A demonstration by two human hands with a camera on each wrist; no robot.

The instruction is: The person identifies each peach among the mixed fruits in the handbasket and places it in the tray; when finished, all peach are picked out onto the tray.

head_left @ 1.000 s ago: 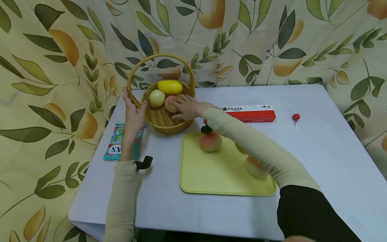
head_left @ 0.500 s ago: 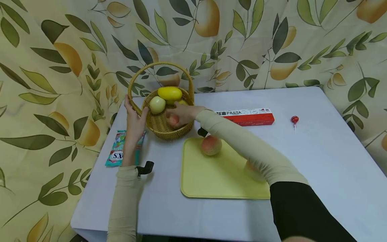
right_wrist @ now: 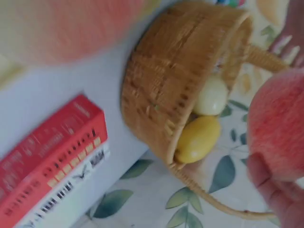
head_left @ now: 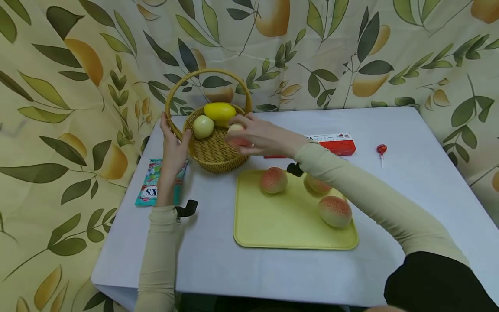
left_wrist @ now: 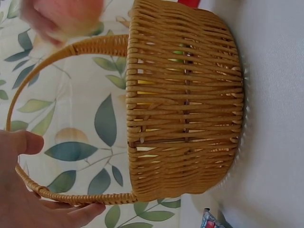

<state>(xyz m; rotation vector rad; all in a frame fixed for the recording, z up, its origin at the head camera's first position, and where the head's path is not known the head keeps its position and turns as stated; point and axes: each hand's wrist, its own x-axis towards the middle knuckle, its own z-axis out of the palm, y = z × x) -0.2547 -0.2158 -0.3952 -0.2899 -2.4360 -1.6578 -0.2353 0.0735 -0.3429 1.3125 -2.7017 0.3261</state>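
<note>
A wicker basket [head_left: 218, 167] with an arched handle stands at the back left of the table. My left hand [head_left: 174, 145] holds its handle at the left side, thumb and fingers on either side in the left wrist view. Over the basket's right rim, my right hand [head_left: 269, 136] grips a red-and-cream peach [right_wrist: 278, 121]. Inside the basket lie a yellow oval fruit [head_left: 220, 112] and a pale green round fruit [head_left: 203, 127]. Three peaches, the near right one [head_left: 335, 212] among them, rest on a yellow tray [head_left: 269, 229] below my right forearm.
A red-and-white pasta box [head_left: 339, 146] lies behind the tray, partly covered by my right arm. Farther right is a red lollipop [head_left: 381, 150]. A teal snack packet [head_left: 149, 186] sits under my left wrist. Patterned cloth [head_left: 312, 56] hangs behind the table.
My right hand has taken hold of the peach in the basket and lifted it up and right to the rim. The left hand stays at the handle.
</note>
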